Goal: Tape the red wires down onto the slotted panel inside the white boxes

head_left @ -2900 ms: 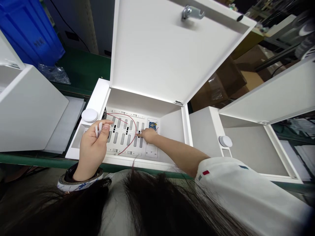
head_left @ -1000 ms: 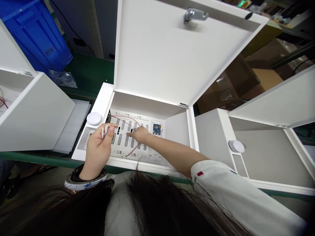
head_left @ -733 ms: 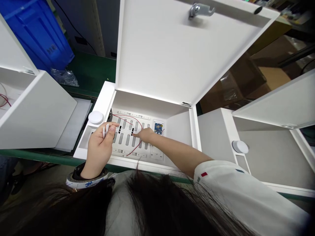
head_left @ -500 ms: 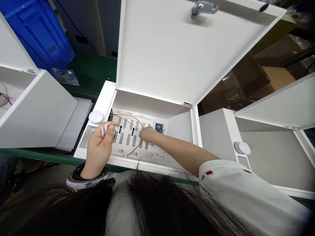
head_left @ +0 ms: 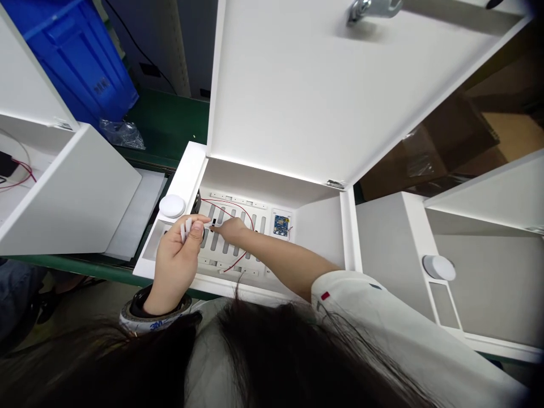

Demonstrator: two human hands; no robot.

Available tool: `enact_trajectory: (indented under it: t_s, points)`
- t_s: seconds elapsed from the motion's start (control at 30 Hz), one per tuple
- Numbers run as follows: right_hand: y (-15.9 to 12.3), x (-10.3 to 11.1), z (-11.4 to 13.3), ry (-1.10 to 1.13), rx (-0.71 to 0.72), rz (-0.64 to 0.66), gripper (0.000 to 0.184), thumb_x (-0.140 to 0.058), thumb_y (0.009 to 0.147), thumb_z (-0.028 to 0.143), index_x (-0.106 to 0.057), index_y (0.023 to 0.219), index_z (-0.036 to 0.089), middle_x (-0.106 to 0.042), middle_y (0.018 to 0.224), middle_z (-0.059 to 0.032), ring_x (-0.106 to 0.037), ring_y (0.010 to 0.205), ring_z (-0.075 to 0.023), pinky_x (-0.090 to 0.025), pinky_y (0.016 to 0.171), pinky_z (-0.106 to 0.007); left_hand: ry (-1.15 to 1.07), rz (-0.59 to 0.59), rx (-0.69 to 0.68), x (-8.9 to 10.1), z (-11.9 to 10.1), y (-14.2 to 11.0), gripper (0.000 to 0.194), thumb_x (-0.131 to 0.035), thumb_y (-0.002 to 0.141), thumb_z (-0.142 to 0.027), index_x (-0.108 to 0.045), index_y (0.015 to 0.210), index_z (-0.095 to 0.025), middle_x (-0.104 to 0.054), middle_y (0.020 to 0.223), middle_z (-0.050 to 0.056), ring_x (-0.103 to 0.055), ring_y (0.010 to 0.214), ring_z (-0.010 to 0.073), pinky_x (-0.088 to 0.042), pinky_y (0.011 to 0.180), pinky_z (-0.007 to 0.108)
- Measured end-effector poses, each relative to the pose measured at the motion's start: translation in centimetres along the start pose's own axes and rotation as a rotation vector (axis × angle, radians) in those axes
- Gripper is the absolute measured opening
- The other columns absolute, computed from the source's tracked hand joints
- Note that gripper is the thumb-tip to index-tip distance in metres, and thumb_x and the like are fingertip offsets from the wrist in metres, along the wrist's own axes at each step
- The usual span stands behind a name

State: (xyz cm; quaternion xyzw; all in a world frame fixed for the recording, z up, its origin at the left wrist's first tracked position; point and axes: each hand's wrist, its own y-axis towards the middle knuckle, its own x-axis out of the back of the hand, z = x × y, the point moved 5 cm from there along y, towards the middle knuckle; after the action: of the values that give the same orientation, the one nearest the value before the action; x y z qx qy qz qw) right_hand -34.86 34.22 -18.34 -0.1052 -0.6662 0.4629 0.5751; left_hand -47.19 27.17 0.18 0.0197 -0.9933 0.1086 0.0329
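Note:
An open white cabinet (head_left: pixel 189 170) lies on its back with its door (head_left: pixel 306 85) raised. Inside is a white slotted panel (head_left: pixel 238 241) with a red wire (head_left: pixel 229 205) looped over it and a small blue circuit board (head_left: pixel 280 222). My left hand (head_left: pixel 176 263) hovers over the cabinet's left front edge, closed on a few small white strips (head_left: pixel 186 228). My right hand (head_left: pixel 227 229) reaches into the cabinet, fingertips pinched together against the panel's left slots near the wire. A roll of tape (head_left: pixel 155 317) hangs round my left wrist.
A white round knob (head_left: pixel 172 205) sits on the cabinet's left rim. More white cabinets stand at left (head_left: pixel 72 192) and right (head_left: pixel 391 243) on the green conveyor (head_left: pixel 165 124). A blue bin (head_left: pixel 80 56) and a plastic bag (head_left: pixel 121 133) lie behind. My dark hair fills the bottom.
My right hand has slid left along the slotted panel, from beside the circuit board to the left slots close to my left hand. The left hand has kept hold of the white strips.

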Motion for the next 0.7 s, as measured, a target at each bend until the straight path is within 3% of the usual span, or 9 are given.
enact_trajectory:
  t_s: [0.1,0.2,0.3,0.4,0.5,0.6,0.7]
  points:
    - [-1.3,-0.7,-0.7,-0.079,-0.030,0.061,0.063,-0.051,0.088,0.010,-0.042,0.147,0.031,-0.070,0.112,-0.0139,-0.067,0.104,-0.0306,-0.055,0.079,-0.041,0.001,-0.002,0.016,0.0,0.0,-0.1,0.034,-0.055,0.091,-0.051,-0.065,0.105,-0.021,-0.031,0.061,-0.003,-0.027,0.053,0.0086,-0.023,0.047,0.022]
    - [-1.5,-0.4,-0.5,-0.060,-0.029,-0.020,0.049,-0.053,0.084,0.008,-0.060,0.131,0.017,-0.069,0.112,-0.0186,-0.066,0.105,-0.0318,-0.054,0.081,-0.041,-0.033,-0.018,0.018,0.0,-0.1,-0.1,0.033,-0.056,0.091,-0.050,-0.064,0.106,-0.021,-0.029,0.060,-0.003,-0.026,0.052,0.0083,-0.023,0.046,0.021]
    - [-0.4,0.9,0.3,0.013,0.027,-0.146,0.058,-0.050,0.086,0.008,-0.048,0.143,0.021,-0.070,0.110,-0.0165,-0.067,0.102,-0.0305,-0.055,0.079,-0.039,-0.087,-0.031,0.020,-0.1,0.1,0.0,0.032,-0.057,0.091,-0.047,-0.064,0.107,-0.021,-0.028,0.059,-0.004,-0.026,0.050,0.0076,-0.022,0.045,0.021]
    - [0.7,1.3,0.4,0.008,0.011,-0.060,0.075,-0.051,0.085,0.009,-0.030,0.153,0.032,-0.068,0.118,-0.0130,-0.066,0.105,-0.0315,-0.055,0.080,-0.041,-0.150,-0.034,0.005,0.1,0.0,-0.1,0.030,-0.061,0.089,-0.045,-0.064,0.106,-0.020,-0.029,0.058,-0.005,-0.026,0.049,0.0064,-0.022,0.045,0.020]
    - [0.3,1.4,0.0,-0.033,-0.012,-0.021,0.074,-0.050,0.085,0.007,-0.032,0.152,0.034,-0.066,0.123,-0.0122,-0.064,0.110,-0.0319,-0.053,0.083,-0.043,-0.319,0.000,-0.016,0.6,-0.7,-0.6,0.026,-0.063,0.089,-0.043,-0.063,0.101,-0.020,-0.027,0.058,-0.005,-0.025,0.048,0.0059,-0.023,0.045,0.020]
    - [-1.4,1.3,-0.9,-0.072,-0.031,-0.028,0.056,-0.048,0.084,0.005,-0.057,0.136,0.023,-0.066,0.122,-0.0152,-0.063,0.111,-0.0313,-0.053,0.083,-0.042,-0.505,0.017,-0.021,2.2,-2.1,-1.3,0.026,-0.059,0.090,-0.047,-0.061,0.096,-0.022,-0.022,0.058,-0.006,-0.019,0.047,0.0058,-0.019,0.044,0.020]
    - [-4.0,1.9,-1.5,-0.075,-0.023,-0.097,0.037,-0.051,0.080,0.004,-0.072,0.109,0.014,-0.069,0.113,-0.0175,-0.065,0.106,-0.0300,-0.053,0.080,-0.038,-0.432,-0.163,-0.091,6.0,-3.2,-1.9,0.033,-0.055,0.091,-0.052,-0.060,0.093,-0.020,-0.021,0.057,-0.005,-0.019,0.047,0.0068,-0.017,0.044,0.022]
